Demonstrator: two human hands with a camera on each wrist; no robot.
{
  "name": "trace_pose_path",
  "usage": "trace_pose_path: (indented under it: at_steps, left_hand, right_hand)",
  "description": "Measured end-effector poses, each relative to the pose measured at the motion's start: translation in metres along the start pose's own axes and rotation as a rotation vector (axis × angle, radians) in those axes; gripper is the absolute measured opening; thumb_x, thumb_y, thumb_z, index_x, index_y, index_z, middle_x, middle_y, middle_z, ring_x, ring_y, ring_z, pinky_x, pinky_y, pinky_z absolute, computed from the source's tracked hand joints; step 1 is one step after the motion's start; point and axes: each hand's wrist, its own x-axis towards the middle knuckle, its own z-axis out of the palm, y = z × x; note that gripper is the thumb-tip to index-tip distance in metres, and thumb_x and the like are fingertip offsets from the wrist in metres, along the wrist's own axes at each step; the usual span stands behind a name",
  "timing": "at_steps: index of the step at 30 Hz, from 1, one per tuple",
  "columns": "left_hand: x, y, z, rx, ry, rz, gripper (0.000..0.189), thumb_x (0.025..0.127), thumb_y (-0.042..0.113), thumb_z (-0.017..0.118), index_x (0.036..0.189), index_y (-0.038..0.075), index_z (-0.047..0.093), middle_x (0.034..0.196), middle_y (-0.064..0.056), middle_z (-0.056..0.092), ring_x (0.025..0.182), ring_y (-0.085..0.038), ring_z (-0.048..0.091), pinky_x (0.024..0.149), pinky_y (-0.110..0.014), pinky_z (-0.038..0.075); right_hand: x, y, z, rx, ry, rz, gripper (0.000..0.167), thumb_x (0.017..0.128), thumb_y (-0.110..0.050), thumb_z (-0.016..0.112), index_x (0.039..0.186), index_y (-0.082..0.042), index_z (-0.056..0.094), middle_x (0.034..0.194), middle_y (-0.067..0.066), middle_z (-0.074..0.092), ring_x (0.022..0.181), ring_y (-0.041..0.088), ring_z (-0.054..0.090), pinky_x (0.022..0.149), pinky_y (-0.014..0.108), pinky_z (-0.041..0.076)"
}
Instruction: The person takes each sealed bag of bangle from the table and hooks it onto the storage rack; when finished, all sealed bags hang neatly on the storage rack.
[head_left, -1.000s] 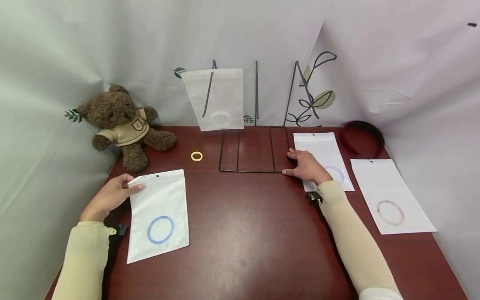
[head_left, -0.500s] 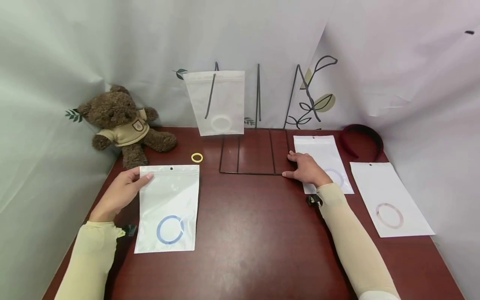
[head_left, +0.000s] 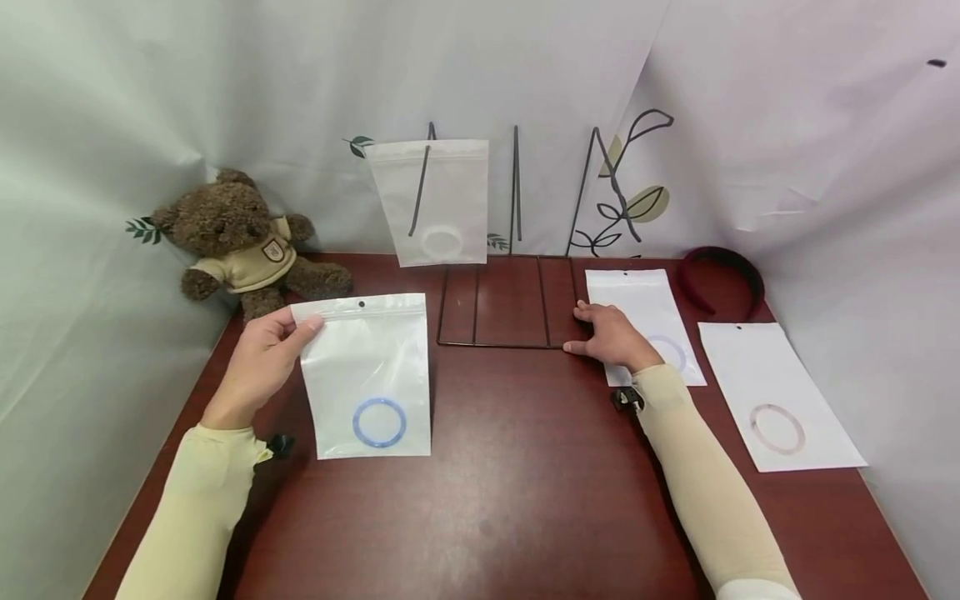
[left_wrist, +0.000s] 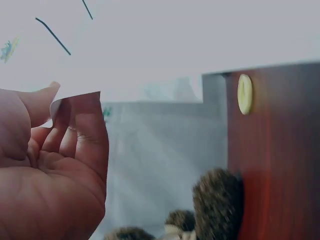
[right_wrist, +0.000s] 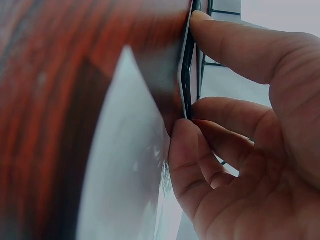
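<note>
My left hand [head_left: 258, 367] pinches the upper left corner of a white zip bag [head_left: 390, 358] between thumb and fingers. This bag hangs raised in front of the table, with a punched hole at its top and a blue ring [head_left: 356, 421] showing through. At the front right corner of a black wire display rack [head_left: 495, 345], my right hand [head_left: 611, 335] grips the base wire, its thumb on the front edge and fingers along the side. Another white bag [head_left: 457, 187] with a pale ring hangs from the rack's left hook [head_left: 421, 192].
Partly under my right forearm lies a flat bag [head_left: 633, 292]; beside it is one with a pinkish ring [head_left: 777, 429]. A dark red headband [head_left: 753, 279] sits behind them. A teddy bear [head_left: 255, 262] leans back left. The left wrist view shows a yellow ring [left_wrist: 245, 95].
My left hand has lifted the bag and carried it right and toward the rack; it now covers the yellow ring in the head view. My right hand stays at the rack's corner.
</note>
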Motion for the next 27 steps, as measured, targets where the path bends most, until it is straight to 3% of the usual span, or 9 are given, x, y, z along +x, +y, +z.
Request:
trace_pose_path:
  at_steps: [4, 11, 18, 21, 27]
  left_hand:
    - [0.002, 0.015, 0.008, -0.054, 0.003, 0.049, 0.041, 0.11, 0.035, 0.06, 0.126, -0.001, 0.071, 0.084, 0.016, 0.074, 0.073, -0.005, 0.072, 0.063, -0.025, 0.057]
    - [0.007, 0.043, 0.023, -0.07, 0.016, 0.187, 0.033, 0.109, 0.03, 0.062, 0.115, 0.0, 0.075, 0.079, 0.012, 0.074, 0.069, -0.004, 0.069, 0.062, -0.023, 0.055]
    - [0.016, 0.065, 0.042, -0.038, 0.025, 0.265, 0.03, 0.107, 0.03, 0.065, 0.095, 0.004, 0.074, 0.066, 0.002, 0.058, 0.06, -0.009, 0.048, 0.056, -0.026, 0.04]
    - [0.022, 0.073, 0.051, -0.051, 0.022, 0.291, 0.029, 0.107, 0.028, 0.066, 0.092, 0.004, 0.073, 0.067, 0.0, 0.057, 0.06, -0.01, 0.046, 0.056, -0.026, 0.038]
    - [0.032, 0.091, 0.065, -0.152, -0.002, 0.329, 0.027, 0.107, 0.026, 0.065, 0.108, 0.002, 0.077, 0.089, -0.014, 0.077, 0.073, -0.005, 0.066, 0.065, -0.02, 0.052]
  right_hand:
    - [0.0, 0.0, 0.001, -0.005, 0.003, -0.003, 0.083, 0.095, -0.034, 0.079, 0.157, 0.007, 0.042, 0.168, 0.024, 0.034, 0.156, 0.049, 0.028, 0.127, 0.059, 0.023]
    - [0.0, -0.001, 0.0, -0.002, 0.003, -0.004, 0.082, 0.095, -0.032, 0.08, 0.157, 0.007, 0.042, 0.168, 0.024, 0.035, 0.156, 0.048, 0.029, 0.127, 0.059, 0.024]
    - [-0.002, -0.001, 0.0, -0.005, 0.002, -0.008, 0.082, 0.095, -0.032, 0.079, 0.157, 0.008, 0.042, 0.168, 0.025, 0.035, 0.156, 0.049, 0.028, 0.127, 0.059, 0.024]
    - [-0.002, 0.0, 0.0, -0.003, 0.002, -0.004, 0.082, 0.096, -0.033, 0.079, 0.157, 0.007, 0.042, 0.168, 0.024, 0.035, 0.156, 0.049, 0.028, 0.127, 0.059, 0.024]
    - [-0.003, -0.001, 0.0, -0.006, 0.006, -0.014, 0.082, 0.096, -0.033, 0.079, 0.157, 0.008, 0.042, 0.168, 0.025, 0.035, 0.156, 0.049, 0.028, 0.127, 0.06, 0.024]
